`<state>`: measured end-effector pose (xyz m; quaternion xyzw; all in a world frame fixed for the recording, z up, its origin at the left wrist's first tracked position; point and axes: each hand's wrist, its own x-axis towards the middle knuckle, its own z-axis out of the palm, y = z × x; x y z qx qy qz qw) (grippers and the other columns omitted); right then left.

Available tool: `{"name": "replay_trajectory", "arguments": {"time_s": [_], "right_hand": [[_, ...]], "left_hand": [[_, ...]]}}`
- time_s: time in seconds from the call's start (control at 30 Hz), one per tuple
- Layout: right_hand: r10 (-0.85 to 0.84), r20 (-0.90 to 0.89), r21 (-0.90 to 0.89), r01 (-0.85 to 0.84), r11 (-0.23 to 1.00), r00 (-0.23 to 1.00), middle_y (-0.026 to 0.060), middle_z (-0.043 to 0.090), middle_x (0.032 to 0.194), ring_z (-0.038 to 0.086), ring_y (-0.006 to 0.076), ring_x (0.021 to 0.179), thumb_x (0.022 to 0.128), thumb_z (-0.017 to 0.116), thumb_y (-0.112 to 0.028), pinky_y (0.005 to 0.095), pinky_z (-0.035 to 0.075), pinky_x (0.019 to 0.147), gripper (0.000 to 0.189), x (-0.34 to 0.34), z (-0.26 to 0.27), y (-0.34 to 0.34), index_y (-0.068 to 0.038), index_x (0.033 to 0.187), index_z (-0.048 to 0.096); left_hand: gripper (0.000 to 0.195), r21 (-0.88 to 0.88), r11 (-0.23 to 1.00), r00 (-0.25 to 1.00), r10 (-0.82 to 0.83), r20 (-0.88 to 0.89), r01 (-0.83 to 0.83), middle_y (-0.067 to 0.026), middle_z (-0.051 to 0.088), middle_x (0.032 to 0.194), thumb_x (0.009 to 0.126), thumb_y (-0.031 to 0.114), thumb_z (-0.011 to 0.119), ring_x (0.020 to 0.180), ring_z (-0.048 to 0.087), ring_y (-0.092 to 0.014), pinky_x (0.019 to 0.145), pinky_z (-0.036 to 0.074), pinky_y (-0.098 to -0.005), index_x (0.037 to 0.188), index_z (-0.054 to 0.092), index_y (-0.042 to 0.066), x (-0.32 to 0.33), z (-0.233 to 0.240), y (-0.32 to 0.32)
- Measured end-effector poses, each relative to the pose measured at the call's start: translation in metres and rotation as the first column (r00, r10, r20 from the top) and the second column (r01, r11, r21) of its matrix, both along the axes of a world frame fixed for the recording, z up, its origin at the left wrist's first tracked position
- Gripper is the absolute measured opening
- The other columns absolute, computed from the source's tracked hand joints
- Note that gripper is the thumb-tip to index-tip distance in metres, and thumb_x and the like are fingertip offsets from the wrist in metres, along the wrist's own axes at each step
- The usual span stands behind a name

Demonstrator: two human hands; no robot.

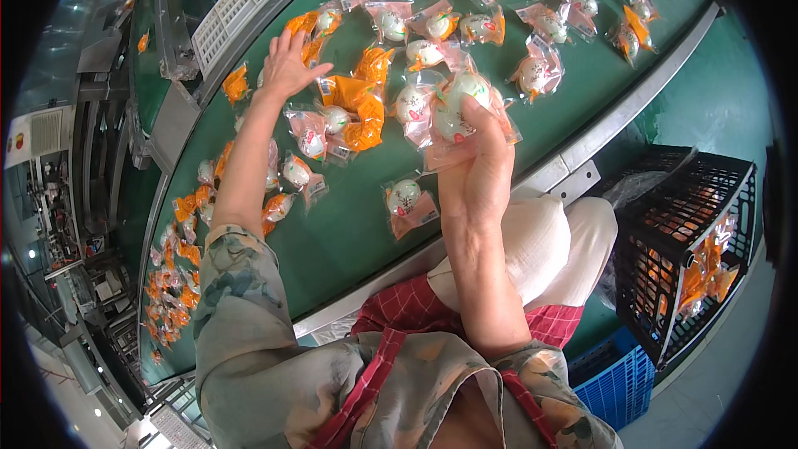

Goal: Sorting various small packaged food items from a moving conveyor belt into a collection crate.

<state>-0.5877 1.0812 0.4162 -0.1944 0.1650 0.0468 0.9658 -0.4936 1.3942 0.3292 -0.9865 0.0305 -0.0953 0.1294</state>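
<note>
My right hand (489,146) is shut on plastic-wrapped egg packets (464,100) with white, printed eggs, raised over the green conveyor belt (346,234). How many packets are in it cannot be told, as they overlap. To the left, my left hand (288,67) reaches out with its fingers apart and holds nothing I can see. Its fingertips are at an orange-backed packet (302,24); whether they touch it is unclear. Between my hands lie more orange-backed packets (373,65) and a clear-fronted egg packet (310,142). Nearest my body on the belt is a single egg packet (406,199).
Metal rails edge the belt, the near one (573,156) close to my knees. A white plastic crate (243,9) stands beyond the far edge. At right, a black crate (686,199) holds orange packets above a blue crate (617,380). More packets (174,287) crowd the belt's left end.
</note>
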Motion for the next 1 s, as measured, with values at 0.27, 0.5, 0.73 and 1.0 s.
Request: {"name": "replay_trajectory", "arguments": {"time_s": [0.27,0.5,0.73,1.0], "right_hand": [[-0.002,0.023,-0.03,0.003,1.0,1.0,0.0103,0.056,0.104,0.054,0.021,0.098,0.082,0.052,-0.007,0.0373,0.043,0.089,0.027,0.002,-0.005,-0.005,0.001,0.108,0.05],[0.045,-0.023,-0.093,-0.047,0.995,0.999,0.0098,0.058,0.101,0.056,0.0209,0.093,0.082,0.053,-0.009,0.0346,0.045,0.084,0.028,-0.002,-0.002,0.002,0.002,0.108,0.052],[-0.085,-0.007,-0.055,0.084,0.995,0.996,0.0101,0.058,0.097,0.057,0.0211,0.089,0.081,0.055,-0.009,0.034,0.046,0.08,0.023,0.004,-0.003,-0.009,0.001,0.102,0.054],[-0.102,-0.031,-0.07,0.099,0.993,0.994,0.0058,0.06,0.09,0.057,0.0136,0.078,0.078,0.06,-0.011,0.0257,0.045,0.068,0.026,0.007,-0.01,-0.021,0.0,0.101,0.056]], "left_hand": [[0.024,-0.566,0.802,0.963,0.264,0.049,-0.191,-0.0209,0.061,0.09,0.086,0.019,0.05,0.074,0.06,-0.035,0.071,0.049,-0.0403,0.096,0.06,0.0,0.029,0.005,0.028],[0.025,-0.375,0.886,0.936,0.334,0.107,-0.273,-0.0174,0.061,0.091,0.082,0.021,0.057,0.078,0.058,-0.039,0.078,0.046,-0.0451,0.097,0.059,0.001,0.047,-0.003,0.065],[0.04,-0.701,0.711,0.987,-0.141,-0.07,0.052,-0.0167,0.056,0.107,0.078,0.029,0.061,0.101,0.054,-0.03,0.087,0.042,-0.0369,0.107,0.055,0.002,0.016,0.029,-0.058],[0.042,-0.58,0.784,0.865,-0.117,-0.489,-0.222,-0.0114,0.061,0.085,0.068,0.028,0.073,0.085,0.061,-0.022,0.076,0.047,-0.0319,0.1,0.057,0.006,-0.03,0.02,-0.092]]}}
